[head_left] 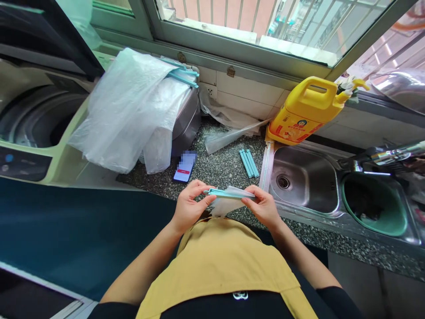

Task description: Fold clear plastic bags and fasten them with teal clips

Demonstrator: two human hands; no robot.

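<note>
My left hand pinches one end of a light-blue bag sealing clip, held level in front of my apron. At its other end, my right hand grips the top of a clear plastic bag together with the clip. The bag's edge runs along the clip, and its body hangs below between my hands. Whether the clip is fully closed I cannot tell. Just beyond, several more blue sealing clips lie side by side on the speckled counter.
A phone lies left of the clips. Large plastic bags with blue clips drape over a dark appliance. Right are a yellow pump jug, a steel sink and a green bucket. An open washing machine stands left.
</note>
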